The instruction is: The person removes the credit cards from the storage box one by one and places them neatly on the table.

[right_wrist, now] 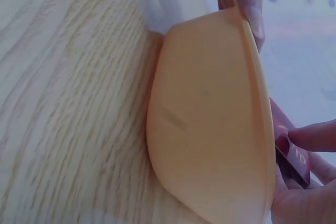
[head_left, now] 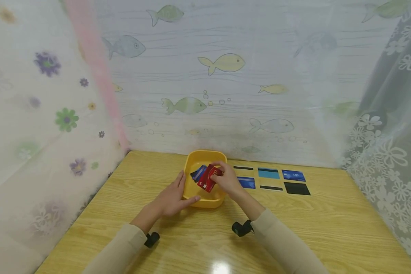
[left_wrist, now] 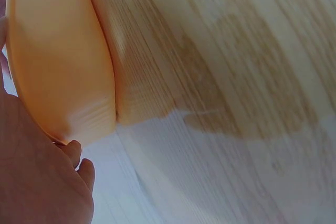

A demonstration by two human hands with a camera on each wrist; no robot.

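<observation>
The right hand (head_left: 228,180) pinches 1 red bank card (head_left: 206,184) between thumb and fingers; the card is at the mouth of the yellow plastic bin (head_left: 207,204), partly above its rim. The left hand (head_left: 171,198) grips the bin at its left side, thumb over the near rim. Blue cards (head_left: 199,174) lie inside the bin. On the wood-grain table (head_left: 188,243), 6 cards (head_left: 268,173) form 2 rows of 3, right of the bin.
</observation>
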